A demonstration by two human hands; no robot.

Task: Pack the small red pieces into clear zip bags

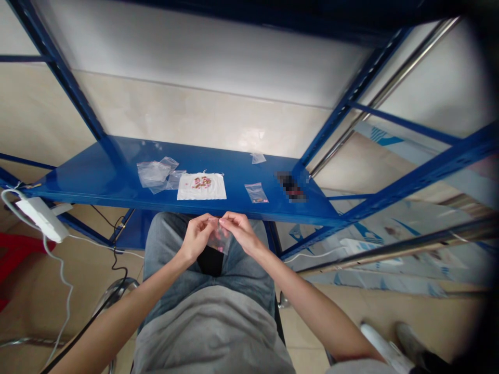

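Over my lap, in front of the blue shelf's edge, my left hand (199, 235) and my right hand (239, 230) pinch the top of a small clear plastic bag (220, 241) between thumbs and fingertips. Low in the bag shows something pinkish, too small to name. On the shelf just beyond lies a white cloth (185, 191) with a small heap of pink and gold pieces (202, 182) on it. To its right, a clear zip bag (256, 192) lies flat with a few small coloured pieces at its bottom.
Several flat clear bags (154, 174) lie overlapped left of the cloth on the blue shelf (117, 184). Another small bag (258, 158) is at the back. A dark, pixelated object (291, 187) sits right. A white power strip (42, 219) with cables hangs off the left end.
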